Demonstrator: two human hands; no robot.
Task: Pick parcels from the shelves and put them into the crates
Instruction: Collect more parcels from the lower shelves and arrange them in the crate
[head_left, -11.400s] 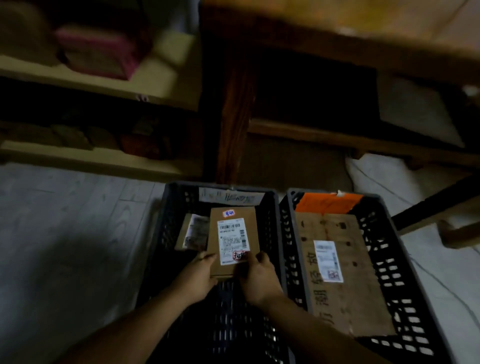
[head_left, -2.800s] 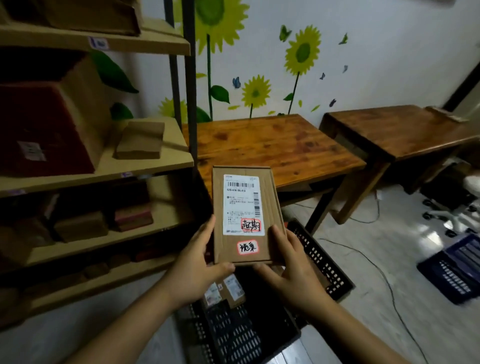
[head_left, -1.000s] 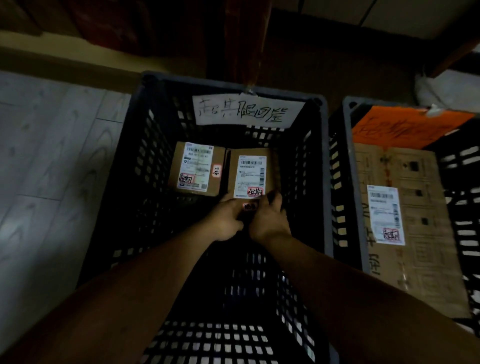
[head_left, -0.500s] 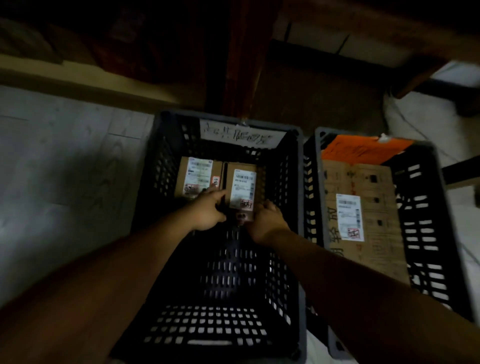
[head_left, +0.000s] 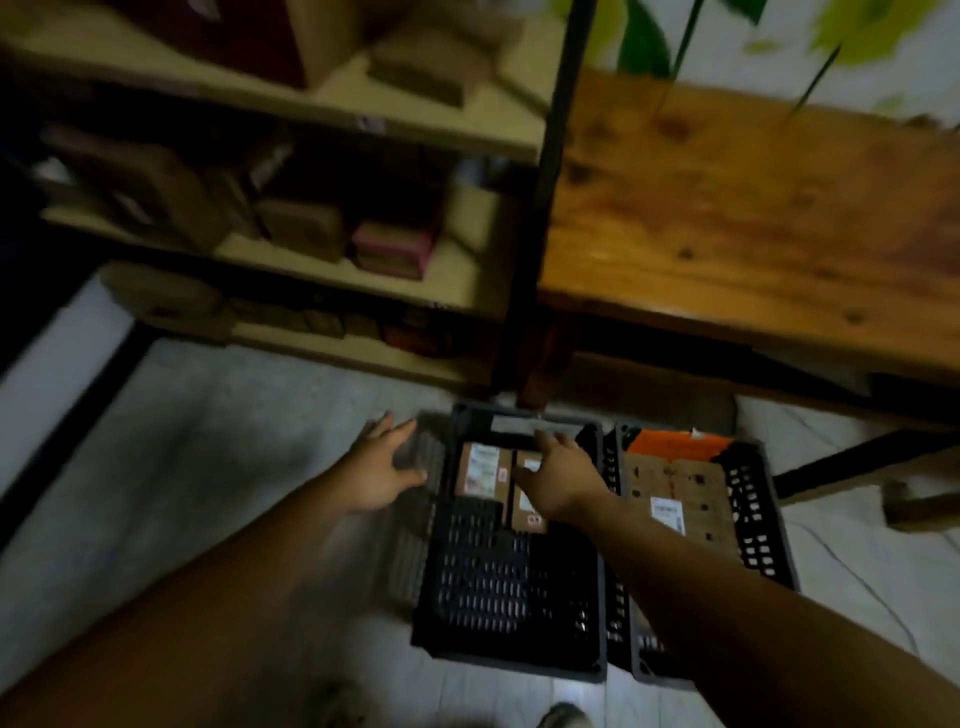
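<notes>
A small parcel-sorting room, dimly lit: open shelving stacked with cardboard parcels stands beside a wooden table, and two black slatted crates holding labelled boxes sit on the floor below it. Sunflower decals cover the wall behind the table.

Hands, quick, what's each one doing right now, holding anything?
Left hand: open, fingers spread, holding nothing, beside the left crate.
Right hand: open, empty, above the two small parcels in that crate.
</notes>
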